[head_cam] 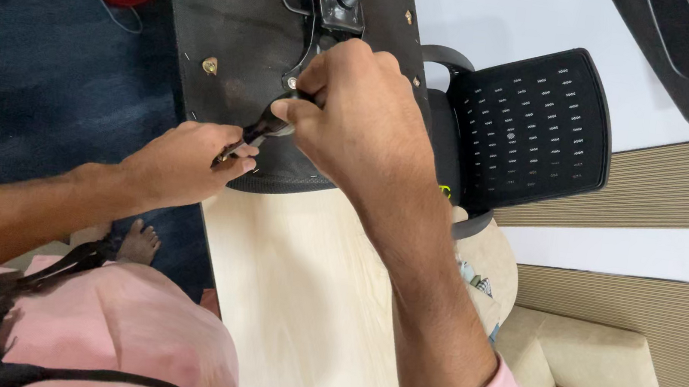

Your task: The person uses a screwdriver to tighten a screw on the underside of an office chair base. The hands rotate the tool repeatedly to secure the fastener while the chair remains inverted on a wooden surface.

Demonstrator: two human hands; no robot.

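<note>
Left hand (193,159) pinches tool's thin shaft; right hand (354,108) closed on black tool handle (270,124) at upturned seat base (234,25). Base probably stiff, heavy; grip rim.

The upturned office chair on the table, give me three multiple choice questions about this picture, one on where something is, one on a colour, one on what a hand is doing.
1. Where does the chair seat lie?
A. Underside up on the pale wooden table
B. On the carpet
C. On the sofa

2. What colour is the mesh backrest?
A. Red
B. Black
C. Beige

3. What is the left hand doing?
A. Resting flat on the table
B. Hanging free
C. Pinching the lower end of a dark tool

Answers:
1 A, the seat's underside and metal bracket face the camera at the table's end.
2 B, the perforated mesh is black.
3 C, its fingers close on the tool while the right hand grips higher up.
</note>
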